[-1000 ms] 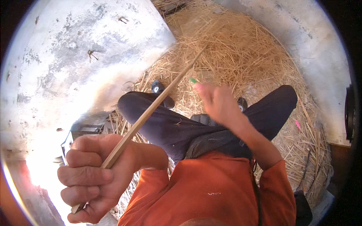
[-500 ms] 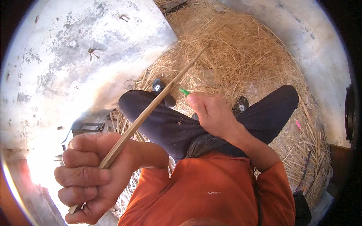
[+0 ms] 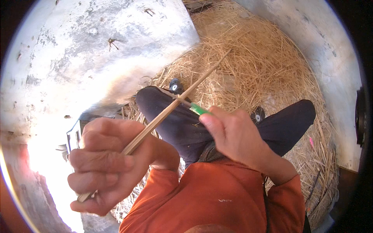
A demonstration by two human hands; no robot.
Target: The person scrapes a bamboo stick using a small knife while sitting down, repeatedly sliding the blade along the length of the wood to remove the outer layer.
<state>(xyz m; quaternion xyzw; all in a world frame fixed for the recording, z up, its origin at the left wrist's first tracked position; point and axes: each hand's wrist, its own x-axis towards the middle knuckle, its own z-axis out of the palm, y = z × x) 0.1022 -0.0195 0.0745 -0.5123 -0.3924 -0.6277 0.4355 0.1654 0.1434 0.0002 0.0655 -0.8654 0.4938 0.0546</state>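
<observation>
My left hand [image 3: 110, 165] is closed in a fist around the lower end of a long, tapering wooden stick [image 3: 157, 119]. The stick slants up and to the right, its thin tip over the straw. In my right hand [image 3: 243, 138] is a green-handled knife [image 3: 199, 109], gripped with the thumb along the handle. Its thin blade crosses the stick near mid-length and appears to touch it; part of the blade is hard to make out. Most of the knife's handle is hidden inside my fingers.
My crossed legs in dark trousers [image 3: 176, 130] lie below the stick. Loose straw [image 3: 256, 58] covers the floor ahead and to the right. A stained whitish slab [image 3: 93, 58] stands at the left, and a pale curved wall [image 3: 311, 42] bounds the right.
My right hand has brought the knife up against the stick, showing more of its green handle. My left hand and the stick sit slightly higher and further right as the whole view shifts.
</observation>
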